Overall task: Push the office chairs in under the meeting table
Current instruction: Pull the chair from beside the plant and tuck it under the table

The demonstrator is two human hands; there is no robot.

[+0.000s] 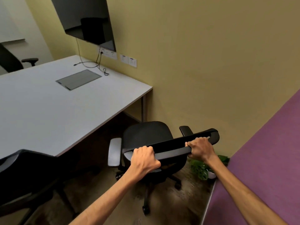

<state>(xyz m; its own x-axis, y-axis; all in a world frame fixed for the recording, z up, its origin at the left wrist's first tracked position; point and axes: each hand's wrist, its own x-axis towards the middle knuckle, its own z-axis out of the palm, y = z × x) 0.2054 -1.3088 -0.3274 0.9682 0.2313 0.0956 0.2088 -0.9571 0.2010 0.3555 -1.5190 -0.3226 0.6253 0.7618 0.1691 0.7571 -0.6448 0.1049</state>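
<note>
A black office chair [146, 135] on castors stands just off the near right corner of the grey meeting table [48, 111], its seat facing the table edge. My left hand [144, 159] grips the left part of the chair's top back rail. My right hand [200, 149] grips the same rail further right. A second black chair [27, 172] stands at the lower left, its back close to the table's near edge. Behind the table's far left side a third chair [9, 60] is partly in view.
A dark screen [87, 20] hangs on the yellow wall above the table, with cables [97, 62] trailing onto the tabletop near a cable hatch [78, 79]. A potted plant [203, 168] sits on the floor right of the chair, beside a purple wall [267, 151].
</note>
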